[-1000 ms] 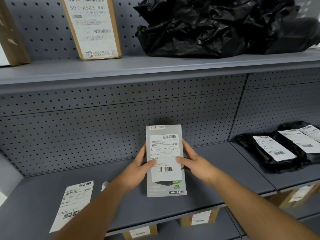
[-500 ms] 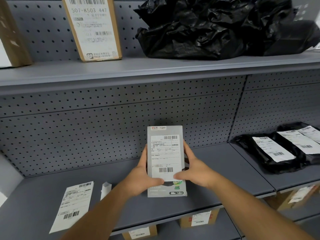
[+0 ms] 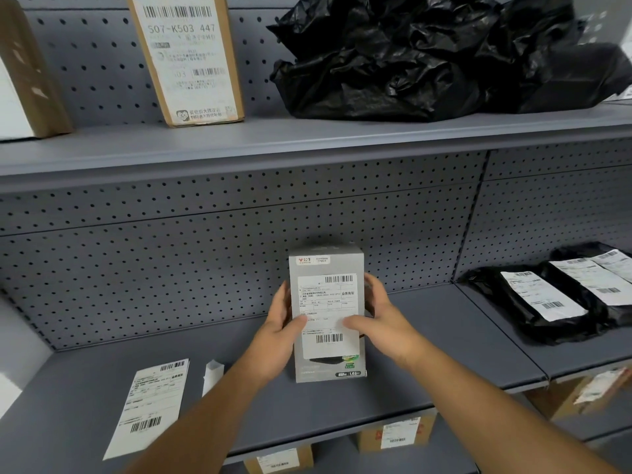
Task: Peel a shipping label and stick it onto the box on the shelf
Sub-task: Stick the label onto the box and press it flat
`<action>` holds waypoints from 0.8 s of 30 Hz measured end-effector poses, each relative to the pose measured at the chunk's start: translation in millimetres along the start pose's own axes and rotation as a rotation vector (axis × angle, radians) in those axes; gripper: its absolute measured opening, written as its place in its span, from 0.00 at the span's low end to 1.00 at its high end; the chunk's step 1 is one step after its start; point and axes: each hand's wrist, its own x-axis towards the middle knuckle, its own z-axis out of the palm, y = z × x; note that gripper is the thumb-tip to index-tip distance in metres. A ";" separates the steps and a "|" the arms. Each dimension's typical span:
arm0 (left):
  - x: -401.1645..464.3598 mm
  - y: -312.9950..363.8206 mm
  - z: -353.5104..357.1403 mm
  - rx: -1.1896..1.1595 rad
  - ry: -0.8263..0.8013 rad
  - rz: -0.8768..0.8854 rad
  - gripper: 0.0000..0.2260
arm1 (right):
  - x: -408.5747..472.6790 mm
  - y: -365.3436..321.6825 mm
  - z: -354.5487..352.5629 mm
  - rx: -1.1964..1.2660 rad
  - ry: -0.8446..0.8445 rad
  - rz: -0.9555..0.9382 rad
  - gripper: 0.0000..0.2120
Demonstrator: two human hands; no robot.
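Note:
A grey box (image 3: 326, 265) stands upright on the middle shelf (image 3: 444, 336). A white shipping label (image 3: 327, 302) with two barcodes lies flat on its front face. My left hand (image 3: 278, 336) clasps the box's left side, thumb on the label's lower left. My right hand (image 3: 383, 319) clasps the right side, thumb resting across the label near the lower barcode. The fingers of both hands reach behind the box and are partly hidden.
A loose label sheet (image 3: 152, 403) and a small white scrap (image 3: 212, 376) lie on the shelf at left. Black labelled bags (image 3: 533, 302) sit at right. Above stand a cardboard box (image 3: 191, 56) and a black bag pile (image 3: 427, 56). More cartons (image 3: 398, 432) sit below.
Both hands slid from pressing the label's lower part to gripping the box's sides. The box now stands more upright, its top face showing.

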 end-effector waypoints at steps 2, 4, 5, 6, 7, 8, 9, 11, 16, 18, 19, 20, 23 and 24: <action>1.0 -1.1 -3.7 0.033 -0.013 0.001 0.33 | -1.2 -2.7 1.8 0.006 -0.009 0.009 0.42; 4.1 -3.2 -6.6 0.074 -0.021 0.009 0.34 | -2.3 -4.3 3.2 -0.001 -0.025 0.013 0.45; 4.7 -3.1 -7.6 0.082 -0.023 0.013 0.34 | -2.5 -4.4 3.7 -0.002 -0.031 0.013 0.45; 4.1 -2.8 -8.1 0.084 -0.021 0.018 0.34 | -2.7 -3.8 3.6 -0.008 -0.032 0.014 0.44; 3.7 -3.1 -7.8 0.084 -0.016 0.024 0.34 | -3.0 -3.1 3.3 -0.015 -0.031 0.016 0.44; 2.4 -3.1 -7.0 0.085 -0.012 0.032 0.34 | -3.1 -2.1 2.7 -0.029 -0.027 0.020 0.44; 0.8 -3.3 -6.0 0.084 -0.011 0.041 0.34 | -3.8 -1.4 2.3 -0.046 -0.024 0.024 0.44; -2.4 -4.7 -4.6 0.089 -0.004 0.058 0.35 | -6.6 -1.0 1.8 -0.073 -0.017 0.031 0.45; -8.3 -6.5 -2.3 0.089 0.013 0.084 0.37 | -12.3 -0.6 2.4 -0.102 -0.015 0.030 0.45; -10.4 -4.5 -0.8 0.086 0.011 0.091 0.37 | -12.9 0.7 3.3 -0.111 -0.025 0.033 0.46; -11.1 -4.0 -0.4 0.087 0.011 0.094 0.38 | -13.2 1.4 3.7 -0.112 -0.028 0.036 0.47; -11.5 -3.7 -0.1 0.085 0.012 0.097 0.38 | -13.1 2.2 3.8 -0.117 -0.028 0.040 0.47; -12.2 -3.5 -1.0 0.091 0.021 0.106 0.40 | -12.6 3.4 3.8 -0.153 -0.020 0.049 0.48; -12.3 -3.7 -1.8 0.103 0.023 0.103 0.41 | -12.7 3.0 3.7 -0.170 -0.013 0.048 0.49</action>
